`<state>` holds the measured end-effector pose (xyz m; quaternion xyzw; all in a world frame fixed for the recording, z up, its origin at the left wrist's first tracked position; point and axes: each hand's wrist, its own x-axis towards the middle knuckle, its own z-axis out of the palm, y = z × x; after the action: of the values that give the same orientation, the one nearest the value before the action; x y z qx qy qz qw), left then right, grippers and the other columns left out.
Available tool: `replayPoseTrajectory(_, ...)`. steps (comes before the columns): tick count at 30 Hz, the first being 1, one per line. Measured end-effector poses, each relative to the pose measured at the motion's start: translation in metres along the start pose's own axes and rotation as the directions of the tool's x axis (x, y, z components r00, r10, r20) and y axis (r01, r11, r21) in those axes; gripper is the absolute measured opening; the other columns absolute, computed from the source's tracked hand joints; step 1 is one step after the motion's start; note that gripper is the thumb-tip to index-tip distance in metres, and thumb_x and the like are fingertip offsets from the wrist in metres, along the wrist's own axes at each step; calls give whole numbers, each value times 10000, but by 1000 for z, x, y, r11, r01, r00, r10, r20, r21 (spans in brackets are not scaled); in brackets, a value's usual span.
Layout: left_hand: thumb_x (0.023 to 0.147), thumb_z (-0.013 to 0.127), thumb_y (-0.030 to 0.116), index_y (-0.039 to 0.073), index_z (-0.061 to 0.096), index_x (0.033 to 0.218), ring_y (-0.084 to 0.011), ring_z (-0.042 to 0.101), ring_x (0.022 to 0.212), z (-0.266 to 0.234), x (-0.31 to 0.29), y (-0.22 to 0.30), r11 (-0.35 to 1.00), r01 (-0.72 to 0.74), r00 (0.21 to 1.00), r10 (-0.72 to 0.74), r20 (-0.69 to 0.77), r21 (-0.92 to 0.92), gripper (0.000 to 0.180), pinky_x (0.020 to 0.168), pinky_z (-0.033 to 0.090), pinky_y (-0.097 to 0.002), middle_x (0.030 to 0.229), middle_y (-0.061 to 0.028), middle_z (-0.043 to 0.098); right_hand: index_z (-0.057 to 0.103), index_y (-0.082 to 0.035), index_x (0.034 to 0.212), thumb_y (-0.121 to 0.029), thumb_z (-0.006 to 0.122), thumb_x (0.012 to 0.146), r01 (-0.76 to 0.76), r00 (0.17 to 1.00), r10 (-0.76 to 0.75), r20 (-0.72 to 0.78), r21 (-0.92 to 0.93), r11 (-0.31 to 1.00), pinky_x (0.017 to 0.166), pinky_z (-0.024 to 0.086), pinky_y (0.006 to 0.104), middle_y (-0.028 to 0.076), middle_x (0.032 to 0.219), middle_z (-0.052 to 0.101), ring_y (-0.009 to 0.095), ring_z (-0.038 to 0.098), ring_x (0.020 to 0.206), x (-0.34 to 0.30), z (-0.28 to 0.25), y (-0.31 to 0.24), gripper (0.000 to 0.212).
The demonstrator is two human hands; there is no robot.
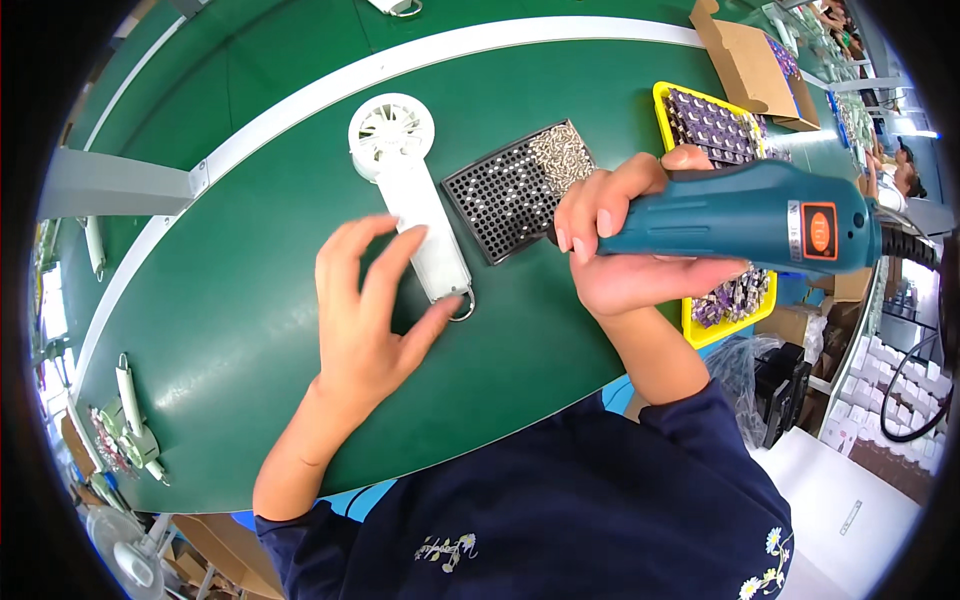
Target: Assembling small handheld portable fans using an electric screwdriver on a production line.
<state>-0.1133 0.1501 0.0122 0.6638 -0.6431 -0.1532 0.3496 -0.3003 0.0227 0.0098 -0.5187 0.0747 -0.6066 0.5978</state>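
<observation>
A white handheld fan lies on the green tabletop, its round head pointing away from me and a metal ring at its near end. Over the handle's left side reaches my left hand, fingers spread; whether the fingertips touch the fan I cannot tell. My right hand is wrapped round a teal electric screwdriver, held level with its corded end toward the right. The tool's tip is hidden behind my fingers. Just beyond it sits a black screw tray, its holes partly filled and loose screws heaped at one end.
At the right, a yellow tray carries purple-and-silver small parts. An open cardboard box stands at the far right. Pale green fan parts lie at the left edge. A white rail curves along the back.
</observation>
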Motion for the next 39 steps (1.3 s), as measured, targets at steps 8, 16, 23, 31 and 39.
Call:
replayPoseTrajectory(8, 645, 839, 275, 86, 499, 1378, -410, 274, 1413, 10, 1, -9, 967, -173, 972, 137, 192, 189, 829, 1096, 248, -516, 1514, -202, 317, 397, -110, 1170, -961, 389, 634, -16, 985, 26, -171, 57, 998, 343, 383, 270, 76, 595, 501, 158, 417, 370, -1, 8, 7, 1006)
replayPoseTrajectory(16, 633, 849, 302, 118, 497, 1391, -389, 279, 1410, 4, 3, -6, 976, -165, 966, 131, 222, 145, 856, 1069, 276, -525, 1521, -167, 316, 416, -139, 1180, -930, 385, 669, -13, 986, 25, 166, -70, 997, 370, 408, 302, 43, 635, 478, 154, 460, 425, 1, 4, 5, 942)
replayPoseTrajectory(23, 675, 826, 322, 153, 472, 1407, -360, 297, 1400, 9, -2, -9, 970, -181, 966, 145, 212, 161, 830, 1052, 301, -527, 1516, -133, 322, 395, -96, 1207, -913, 412, 676, 17, 986, -4, 170, -74, 997, 374, 407, 291, 68, 640, 493, 170, 461, 429, 0, 14, 0, 974)
replayPoseTrajectory(31, 624, 848, 302, 130, 476, 1408, -368, 294, 1407, 7, -2, -13, 972, -183, 966, 149, 212, 150, 885, 1051, 304, -515, 1522, -148, 323, 397, -134, 1340, -747, 434, 870, -18, 958, 8, 288, 33, 999, 463, 418, 330, 50, 777, 512, 170, 478, 495, 1, 41, -37, 774)
replayPoseTrajectory(39, 659, 821, 334, 135, 475, 1408, -370, 296, 1408, 8, -3, -16, 971, -191, 966, 160, 204, 144, 848, 1047, 311, -514, 1522, -146, 323, 384, -152, 1364, -734, 455, 868, -70, 923, 34, 383, 80, 994, 467, 424, 345, 57, 770, 519, 193, 504, 499, -13, 48, -20, 768)
